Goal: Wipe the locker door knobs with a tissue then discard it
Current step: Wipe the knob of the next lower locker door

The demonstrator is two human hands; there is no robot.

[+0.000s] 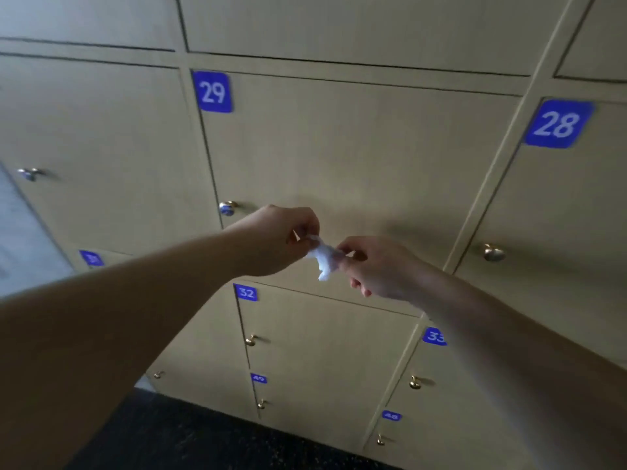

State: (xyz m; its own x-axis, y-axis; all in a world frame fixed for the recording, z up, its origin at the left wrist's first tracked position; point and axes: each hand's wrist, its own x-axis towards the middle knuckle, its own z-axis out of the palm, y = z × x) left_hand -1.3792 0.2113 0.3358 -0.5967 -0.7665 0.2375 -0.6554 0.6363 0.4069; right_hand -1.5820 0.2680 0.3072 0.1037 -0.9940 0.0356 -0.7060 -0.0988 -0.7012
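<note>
A small crumpled white tissue (323,258) hangs between my two hands in front of locker door 29 (356,147). My left hand (278,240) pinches its upper left end, and my right hand (376,268) pinches its right end. The round metal knob of door 29 (227,208) sits just left of my left hand, apart from it. Door 28's knob (493,253) is to the right of my right hand. Another knob (30,173) shows on the door at far left.
Beige locker doors with blue number plates fill the view. Lower doors 32 (246,293) and 33 (434,336) carry small brass knobs (250,340) (414,382). Dark speckled floor (203,439) lies below. A pale wall (20,245) stands at the left.
</note>
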